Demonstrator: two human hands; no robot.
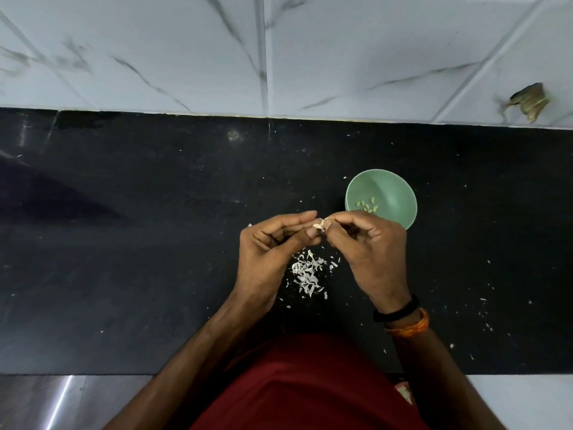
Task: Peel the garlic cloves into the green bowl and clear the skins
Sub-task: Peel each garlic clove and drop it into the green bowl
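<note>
A small garlic clove [318,225] is pinched between the fingertips of both hands above the black counter. My left hand [269,252] holds it with thumb and forefinger. My right hand [369,249] grips the same clove from the right, its fingers on the skin. The green bowl [393,190] stands just beyond my right hand and holds several peeled cloves [367,205]. A pile of white garlic skins [308,273] lies on the counter directly below and between my hands.
The black stone counter [155,243] runs left to right, backed by a white marbled tile wall [186,57]. Loose skin flakes [488,324] are scattered to the right. A chipped hole [530,102] marks the wall at the far right.
</note>
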